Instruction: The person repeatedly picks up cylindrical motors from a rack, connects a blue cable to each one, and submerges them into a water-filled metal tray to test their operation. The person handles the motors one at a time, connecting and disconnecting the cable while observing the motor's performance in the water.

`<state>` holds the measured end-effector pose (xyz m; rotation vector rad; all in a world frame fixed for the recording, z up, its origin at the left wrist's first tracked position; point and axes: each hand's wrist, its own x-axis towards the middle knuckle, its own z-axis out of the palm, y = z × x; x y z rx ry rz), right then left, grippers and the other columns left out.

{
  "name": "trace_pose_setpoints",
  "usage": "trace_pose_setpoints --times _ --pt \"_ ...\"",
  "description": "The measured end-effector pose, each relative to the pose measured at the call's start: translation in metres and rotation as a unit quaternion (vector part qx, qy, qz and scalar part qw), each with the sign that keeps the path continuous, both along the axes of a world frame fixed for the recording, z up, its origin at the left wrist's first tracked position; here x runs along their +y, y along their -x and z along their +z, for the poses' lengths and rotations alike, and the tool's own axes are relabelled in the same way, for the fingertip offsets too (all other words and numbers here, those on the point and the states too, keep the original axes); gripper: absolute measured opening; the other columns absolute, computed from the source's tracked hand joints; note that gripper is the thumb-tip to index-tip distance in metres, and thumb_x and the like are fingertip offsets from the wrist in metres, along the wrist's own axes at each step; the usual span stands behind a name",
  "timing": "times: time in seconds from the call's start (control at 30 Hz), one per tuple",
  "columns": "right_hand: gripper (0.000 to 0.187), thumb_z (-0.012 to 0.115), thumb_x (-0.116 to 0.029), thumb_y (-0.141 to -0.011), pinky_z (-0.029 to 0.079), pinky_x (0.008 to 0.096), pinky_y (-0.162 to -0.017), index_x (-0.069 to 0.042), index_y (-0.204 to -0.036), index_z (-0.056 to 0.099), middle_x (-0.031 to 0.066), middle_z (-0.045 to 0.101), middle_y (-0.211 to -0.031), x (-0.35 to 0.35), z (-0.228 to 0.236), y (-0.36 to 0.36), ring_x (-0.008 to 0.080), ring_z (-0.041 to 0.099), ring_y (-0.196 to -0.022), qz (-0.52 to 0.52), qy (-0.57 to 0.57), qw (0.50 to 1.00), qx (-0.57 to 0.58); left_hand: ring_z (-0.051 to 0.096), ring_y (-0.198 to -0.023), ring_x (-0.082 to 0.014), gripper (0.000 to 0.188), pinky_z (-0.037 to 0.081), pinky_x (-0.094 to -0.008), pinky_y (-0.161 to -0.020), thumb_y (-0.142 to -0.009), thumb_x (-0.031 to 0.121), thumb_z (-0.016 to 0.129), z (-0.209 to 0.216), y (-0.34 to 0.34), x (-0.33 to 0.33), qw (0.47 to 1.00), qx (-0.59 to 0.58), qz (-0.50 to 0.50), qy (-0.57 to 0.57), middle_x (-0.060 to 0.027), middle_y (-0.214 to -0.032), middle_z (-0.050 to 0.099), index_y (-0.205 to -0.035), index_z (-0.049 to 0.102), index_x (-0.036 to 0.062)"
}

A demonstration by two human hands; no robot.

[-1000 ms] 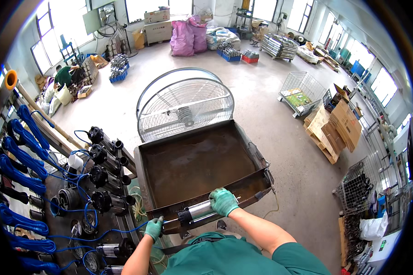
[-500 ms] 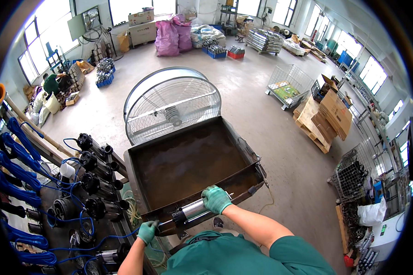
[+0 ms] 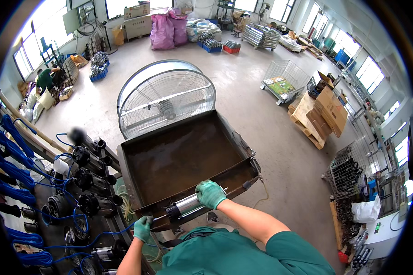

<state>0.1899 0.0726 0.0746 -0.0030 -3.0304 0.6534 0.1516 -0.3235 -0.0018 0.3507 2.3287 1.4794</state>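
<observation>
A silver cylindrical pump motor (image 3: 186,204) with a black ribbed end lies slanted across the narrow front trough of a dark metal tank (image 3: 126,176). My right hand (image 3: 210,194), in a green glove, is closed over the motor's right part from above. Past the black end, a thin rod reaches toward my left hand (image 3: 142,228), also gloved. That hand is closed, and a blue cable (image 3: 111,235) runs into it from the left; the fingers hide the exact grip. Brown, murky liquid (image 3: 179,156) lies in the tank's main basin.
At left, a bench holds several more pump motors (image 3: 94,205) and coiled blue cables (image 3: 11,169). Behind the tank stands a large round fan (image 3: 167,107). To the right are a wire cage (image 3: 284,82), a pallet with cardboard (image 3: 328,112) and a mesh bin (image 3: 346,176).
The whole view has shifted slightly, so the scene sits a little further left and higher. Both hands and the motor keep about the same place against the tank.
</observation>
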Motion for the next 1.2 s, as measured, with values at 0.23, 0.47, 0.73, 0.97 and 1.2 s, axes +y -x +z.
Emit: trace_pose_setpoints --times 0.23,0.47,0.73,0.97,1.2 --pt "0.011 0.068 -0.019 -0.085 0.056 0.0447 -0.091 -0.011 -0.088 0.075 0.0108 0.073 -0.095 -0.001 0.002 -0.001 0.0325 0.068 -0.098 -0.01 0.016 1.0 0.015 0.064 -0.056 -0.0186 0.033 0.055 -0.0361 -0.05 -0.107 0.037 0.062 -0.014 0.01 0.008 0.939 -0.316 0.132 0.02 -0.0087 -0.078 0.068 -0.11 0.067 0.0041" --pt "0.013 0.066 -0.021 -0.089 0.055 0.0443 -0.093 -0.013 -0.093 0.075 0.01 0.073 -0.102 -0.001 0.01 0.0 0.0316 0.068 -0.103 -0.007 -0.002 1.0 -0.025 0.068 -0.098 -0.0407 0.045 0.055 -0.0466 -0.087 -0.077 0.018 0.089 0.005 0.003 -0.01 0.94 0.271 -0.154 0.139 -0.0159 -0.106 0.072 -0.117 0.072 0.0069" --pt "0.011 0.068 -0.018 -0.082 0.056 0.0457 -0.091 -0.01 -0.087 0.076 0.0128 0.073 -0.095 0.001 -0.001 0.003 0.0334 0.068 -0.098 -0.007 0.021 0.999 0.033 0.066 -0.061 -0.0271 0.043 0.057 -0.0421 -0.057 -0.108 0.042 0.056 -0.029 0.022 0.0 0.887 -0.434 0.151 -0.043 -0.0129 -0.076 0.068 -0.113 0.07 0.0015" --pt "0.011 0.068 -0.015 -0.079 0.055 0.0485 -0.089 -0.012 -0.085 0.075 0.0127 0.073 -0.093 0.001 -0.017 0.001 0.0356 0.068 -0.093 0.001 0.031 0.996 0.08 0.068 -0.116 -0.0292 0.025 0.052 -0.0383 -0.101 -0.103 0.014 0.065 0.003 -0.015 -0.005 0.989 0.145 -0.028 0.01 -0.0178 -0.124 0.07 -0.126 0.07 0.0056" --pt "0.011 0.067 -0.012 -0.081 0.055 0.0469 -0.089 -0.009 -0.088 0.075 0.0129 0.071 -0.094 -0.001 -0.004 0.001 0.035 0.066 -0.097 0.012 0.026 0.998 0.047 0.058 -0.064 -0.0117 0.027 0.053 -0.0303 -0.057 -0.11 0.03 0.057 0.011 -0.012 0.013 0.951 -0.266 0.141 -0.072 -0.0024 -0.082 0.058 -0.124 0.059 0.0075"
